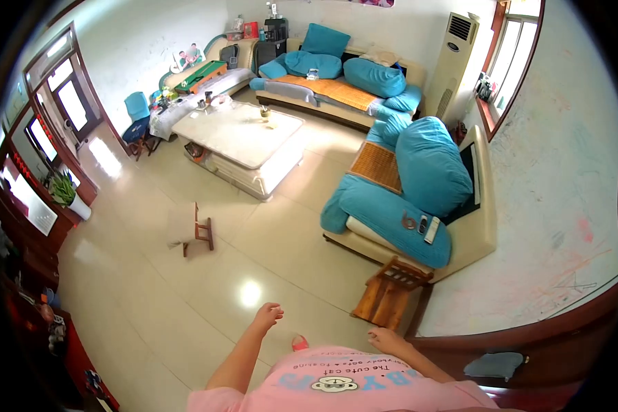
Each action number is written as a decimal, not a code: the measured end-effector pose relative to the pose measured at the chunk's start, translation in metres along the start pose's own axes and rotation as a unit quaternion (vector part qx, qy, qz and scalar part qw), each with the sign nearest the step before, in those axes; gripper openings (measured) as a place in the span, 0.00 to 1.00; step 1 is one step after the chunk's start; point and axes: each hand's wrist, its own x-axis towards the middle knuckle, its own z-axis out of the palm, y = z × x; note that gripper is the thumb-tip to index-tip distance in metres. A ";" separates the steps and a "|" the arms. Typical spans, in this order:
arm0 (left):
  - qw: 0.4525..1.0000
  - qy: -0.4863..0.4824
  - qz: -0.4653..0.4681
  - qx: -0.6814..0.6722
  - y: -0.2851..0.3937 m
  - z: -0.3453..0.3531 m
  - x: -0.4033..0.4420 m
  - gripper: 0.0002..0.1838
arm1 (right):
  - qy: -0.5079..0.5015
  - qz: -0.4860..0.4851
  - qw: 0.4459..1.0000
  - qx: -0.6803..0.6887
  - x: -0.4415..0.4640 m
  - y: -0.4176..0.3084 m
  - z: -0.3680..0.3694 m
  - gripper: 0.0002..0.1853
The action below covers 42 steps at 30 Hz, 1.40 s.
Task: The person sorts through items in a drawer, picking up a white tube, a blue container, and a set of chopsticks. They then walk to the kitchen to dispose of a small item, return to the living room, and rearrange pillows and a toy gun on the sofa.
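My left hand (268,316) hangs in the air over the tiled floor, fingers loosely bent and nothing in them. Nothing shows in my right hand (386,339) either; its fingers are loosely bent and a little apart. It appears just in front of the small wooden chair (382,304), but I cannot tell whether they touch. Below, a pink shoe (299,342) pokes out from under my pink T-shirt (336,374). Farther off, a small wooden stool (203,234) lies on its side on the floor.
A blue-covered sofa (371,206) with remotes on its arm stands to the right. A marble-topped coffee table (240,134) sits ahead, a second sofa (302,103) behind it. A potted plant (63,189) and doorway are at left; a wall runs along the right.
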 end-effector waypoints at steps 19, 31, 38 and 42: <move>0.970 0.132 -0.058 -0.195 0.114 -0.192 0.168 0.21 | -0.197 -0.051 0.962 -0.183 0.478 -0.141 -0.072 0.18; 0.954 0.142 -0.081 -0.251 0.202 -0.332 0.307 0.16 | -0.175 -0.124 0.956 -0.200 0.743 -0.282 -0.101 0.16; 0.998 0.017 -0.016 -0.063 0.331 -0.423 0.459 0.19 | -0.138 0.007 0.989 -0.053 0.766 -0.236 -0.114 0.16; 0.998 -0.066 0.000 -0.018 0.428 -0.384 0.541 0.22 | -0.123 0.145 0.976 -0.106 0.762 -0.167 -0.149 0.15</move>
